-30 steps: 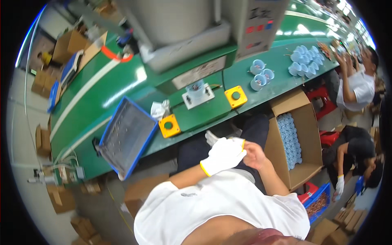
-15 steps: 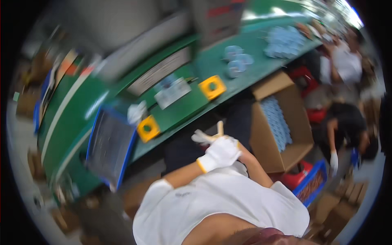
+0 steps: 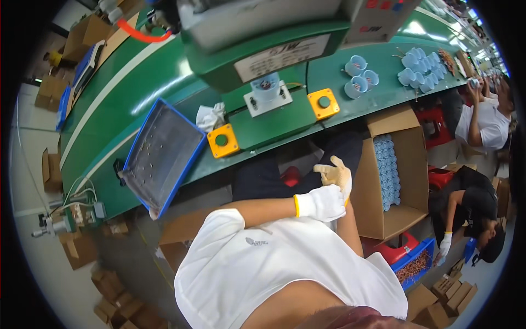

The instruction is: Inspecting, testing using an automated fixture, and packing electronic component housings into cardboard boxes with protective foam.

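Right now, both hands are held together in front of the white shirt, just below the edge of the green bench (image 3: 350, 104). The left hand (image 3: 322, 203) is covered by a white glove with a yellow cuff, and its fingers are curled over the right wrist. The left forearm is laid across the body, from left to right. The right hand (image 3: 335, 174) is covered by a tan glove; its fingers are spread and a little bent, and nothing is pinched in them. The right elbow is bent, and the forearm is pointed up toward the bench.

Just to the right of the hands, an open cardboard box (image 3: 408, 181) is seen, with rows of light blue cups (image 3: 386, 172) packed inside. The near wall of the box is almost touched by the right hand. Two yellow button boxes (image 3: 323, 104) are fixed on the bench edge, well apart from the hands. A blue tray (image 3: 159, 156) is tilted over the bench edge at the far left. Some open room is left between the hands and the bench.
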Tool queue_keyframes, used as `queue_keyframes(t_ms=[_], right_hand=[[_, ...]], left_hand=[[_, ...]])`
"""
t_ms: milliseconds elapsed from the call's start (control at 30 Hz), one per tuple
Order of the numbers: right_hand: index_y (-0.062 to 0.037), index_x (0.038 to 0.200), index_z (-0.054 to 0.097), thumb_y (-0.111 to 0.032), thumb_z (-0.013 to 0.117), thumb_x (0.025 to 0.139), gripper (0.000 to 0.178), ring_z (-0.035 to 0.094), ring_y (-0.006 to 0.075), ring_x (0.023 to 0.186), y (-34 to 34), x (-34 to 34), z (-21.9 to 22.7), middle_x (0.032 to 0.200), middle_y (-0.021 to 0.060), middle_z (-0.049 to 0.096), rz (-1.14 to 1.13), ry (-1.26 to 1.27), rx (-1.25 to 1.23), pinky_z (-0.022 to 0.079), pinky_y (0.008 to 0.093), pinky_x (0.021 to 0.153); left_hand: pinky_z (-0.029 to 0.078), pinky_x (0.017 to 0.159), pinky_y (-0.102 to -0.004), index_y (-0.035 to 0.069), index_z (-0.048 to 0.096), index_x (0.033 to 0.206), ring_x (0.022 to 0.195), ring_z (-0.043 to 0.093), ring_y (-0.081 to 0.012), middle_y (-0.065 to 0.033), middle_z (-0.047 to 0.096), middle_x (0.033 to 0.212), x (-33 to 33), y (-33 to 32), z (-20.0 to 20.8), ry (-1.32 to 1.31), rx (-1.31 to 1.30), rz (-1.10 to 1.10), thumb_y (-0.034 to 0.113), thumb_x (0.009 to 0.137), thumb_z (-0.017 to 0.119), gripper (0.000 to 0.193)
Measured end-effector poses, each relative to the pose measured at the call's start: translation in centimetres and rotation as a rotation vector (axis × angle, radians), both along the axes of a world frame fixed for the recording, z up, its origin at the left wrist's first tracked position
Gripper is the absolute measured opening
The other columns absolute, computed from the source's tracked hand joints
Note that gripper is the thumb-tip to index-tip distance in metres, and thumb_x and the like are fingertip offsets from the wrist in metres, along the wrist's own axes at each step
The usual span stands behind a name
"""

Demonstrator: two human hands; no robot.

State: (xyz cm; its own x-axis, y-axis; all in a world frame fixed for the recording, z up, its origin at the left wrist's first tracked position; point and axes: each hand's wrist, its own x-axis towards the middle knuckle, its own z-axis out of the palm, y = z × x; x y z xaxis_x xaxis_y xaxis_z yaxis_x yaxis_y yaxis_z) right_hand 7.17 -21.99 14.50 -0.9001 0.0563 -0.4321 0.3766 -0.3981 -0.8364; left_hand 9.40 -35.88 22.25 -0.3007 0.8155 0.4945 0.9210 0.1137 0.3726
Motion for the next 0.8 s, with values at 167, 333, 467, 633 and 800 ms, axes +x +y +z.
queue_keyframes(t_ms=[167,333,467,633,800], right_hand=[[-0.0031,0.128,0.061,-0.025,0.055,0.105,0.032,0.064,0.0191,0.084,-2.8,-0.6,7.7,0.112,0.0191,0.071,0.038,-0.423,-0.458,0.055,0.0299,0.071],[-0.0063,0.122,0.065,-0.031,0.055,0.104,0.032,0.067,0.0326,0.098,-1.1,0.1,5.8,0.116,0.018,0.068,0.296,-0.464,-0.411,0.057,0.0407,0.09],[-0.0102,0.12,0.063,-0.033,0.06,0.101,0.03,0.067,0.0272,0.095,1.6,1.3,-1.8,0.116,0.0114,0.068,0.588,0.421,0.634,0.056,0.0421,0.09],[-0.0121,0.138,0.056,-0.034,0.065,0.096,0.048,0.068,0.021,0.091,-0.2,0.8,0.5,0.123,0.0046,0.065,0.308,0.329,0.639,0.056,0.0346,0.086],[-0.0076,0.107,0.055,-0.028,0.071,0.09,0.031,0.062,0.0284,0.071,-0.7,0.2,1.5,0.095,0.0109,0.061,0.457,0.539,0.868,0.049,0.0385,0.066]], left_hand=[[0.046,0.063,-0.0411,0.017,0.064,0.066,0.065,0.063,-0.0264,-0.0056,0.062,0.064,0.3,-0.2,1.1,-0.034,-0.155,-0.01,0.03,0.09,0.061,0.027],[0.049,0.064,-0.0421,0.014,0.071,0.069,0.066,0.066,-0.0278,-0.0089,0.069,0.068,1.2,-1.2,2.5,-0.208,-0.387,0.07,0.033,0.093,0.061,0.032],[0.054,0.06,-0.0461,0.012,0.073,0.067,0.064,0.069,-0.0295,-0.0102,0.069,0.068,-0.1,-1.9,2.0,-0.274,-0.398,0.141,0.033,0.092,0.063,0.034],[0.051,0.053,-0.0417,0.01,0.071,0.069,0.061,0.068,-0.0284,-0.0106,0.068,0.067,-0.5,-2.0,2.0,-0.21,-0.301,0.12,0.028,0.091,0.065,0.029],[0.048,0.047,-0.043,0.011,0.072,0.067,0.057,0.066,-0.0283,-0.0101,0.067,0.064,-0.2,-3.5,2.0,-0.176,-0.412,0.151,0.027,0.088,0.065,0.028]])
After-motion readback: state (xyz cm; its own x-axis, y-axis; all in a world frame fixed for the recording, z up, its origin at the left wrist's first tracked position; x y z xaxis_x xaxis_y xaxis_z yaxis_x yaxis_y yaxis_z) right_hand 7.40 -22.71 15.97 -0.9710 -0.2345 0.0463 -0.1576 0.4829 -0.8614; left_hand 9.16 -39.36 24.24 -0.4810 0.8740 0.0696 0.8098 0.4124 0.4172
